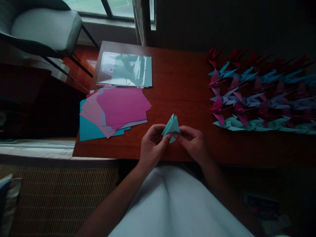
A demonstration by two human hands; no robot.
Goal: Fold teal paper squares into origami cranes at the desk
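Between my two hands is a mint-green piece of folded origami paper [172, 126], its narrow tip pointing away from me, above the table's front edge. My left hand [153, 142] pinches its left side, thumb on the near face and the other fingers curled behind. On the right side, my right hand [194, 141] grips it with thumb and forefinger near the lower corner. Both thumbs nearly meet at the bottom of the paper. The fingertips behind it are partly hidden.
Loose pink, lilac and blue paper sheets [123, 107] overlap at the left of the wooden table [177, 79]. Behind them lies a clear plastic packet [125, 69] with pale sheets. Rows of folded paper cranes [261, 93] fill the right side. A chair [46, 29] stands far left.
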